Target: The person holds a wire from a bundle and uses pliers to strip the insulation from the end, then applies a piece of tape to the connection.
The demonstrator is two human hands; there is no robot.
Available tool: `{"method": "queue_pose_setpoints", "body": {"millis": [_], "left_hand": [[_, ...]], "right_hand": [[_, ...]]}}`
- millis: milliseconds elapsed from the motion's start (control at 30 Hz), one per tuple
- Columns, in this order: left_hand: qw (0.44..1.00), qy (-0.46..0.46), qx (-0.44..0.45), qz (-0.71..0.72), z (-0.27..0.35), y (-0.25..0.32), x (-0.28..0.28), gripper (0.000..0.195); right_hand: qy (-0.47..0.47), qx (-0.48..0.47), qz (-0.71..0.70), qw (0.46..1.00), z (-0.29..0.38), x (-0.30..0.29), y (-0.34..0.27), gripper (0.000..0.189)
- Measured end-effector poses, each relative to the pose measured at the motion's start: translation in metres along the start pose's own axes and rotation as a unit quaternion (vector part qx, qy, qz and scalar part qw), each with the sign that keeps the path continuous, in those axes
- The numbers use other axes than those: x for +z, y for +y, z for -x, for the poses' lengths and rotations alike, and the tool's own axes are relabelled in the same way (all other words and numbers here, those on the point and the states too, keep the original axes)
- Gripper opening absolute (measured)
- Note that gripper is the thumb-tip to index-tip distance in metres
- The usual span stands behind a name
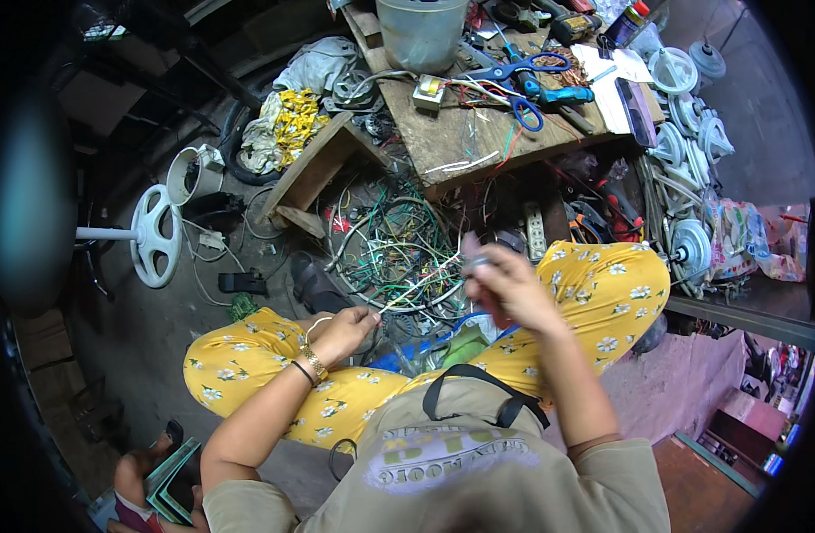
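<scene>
My left hand (347, 333) pinches a thin pale wire (417, 288) between thumb and fingertips, above my lap. The wire runs up to the right, toward my right hand (514, 286). That hand is blurred and closed around a red-handled hand tool (493, 308); its greyish head is too smeared to identify. Below and beyond the wire, a tangle of cut wires in several colours (397, 246) covers the floor, ringed by thicker white cable. Whether the tool touches the wire, I cannot tell.
A wooden workbench (421, 143) holds blue-handled scissors (524, 73), a small transformer (429, 93), a plastic bucket (422, 40) and a phone (635, 113). Left stand a wooden frame (314, 166) and a white wheel-shaped part (155, 236). A power strip (534, 230) lies under the bench. A person sits lower left.
</scene>
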State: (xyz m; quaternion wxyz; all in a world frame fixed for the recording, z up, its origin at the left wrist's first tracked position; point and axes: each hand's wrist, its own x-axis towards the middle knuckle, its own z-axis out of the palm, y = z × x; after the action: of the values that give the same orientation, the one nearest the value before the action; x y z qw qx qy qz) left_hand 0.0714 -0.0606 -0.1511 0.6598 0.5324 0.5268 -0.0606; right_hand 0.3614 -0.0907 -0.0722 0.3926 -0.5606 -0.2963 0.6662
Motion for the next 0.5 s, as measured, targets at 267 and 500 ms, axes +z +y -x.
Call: {"method": "queue_pose_setpoints", "body": {"millis": [267,500], "left_hand": [[0.981,-0.012,-0.075,0.176,-0.011,-0.024,-0.007,0.02],[0.987,-0.03,-0.034,0.151,-0.013,-0.024,-0.008,0.018]], "right_hand": [[-0.117,0.193,-0.24,0.944,-0.047,0.075,0.143,0.021],[-0.156,0.176,-0.286,0.929,-0.053,0.095,0.157,0.016]]}}
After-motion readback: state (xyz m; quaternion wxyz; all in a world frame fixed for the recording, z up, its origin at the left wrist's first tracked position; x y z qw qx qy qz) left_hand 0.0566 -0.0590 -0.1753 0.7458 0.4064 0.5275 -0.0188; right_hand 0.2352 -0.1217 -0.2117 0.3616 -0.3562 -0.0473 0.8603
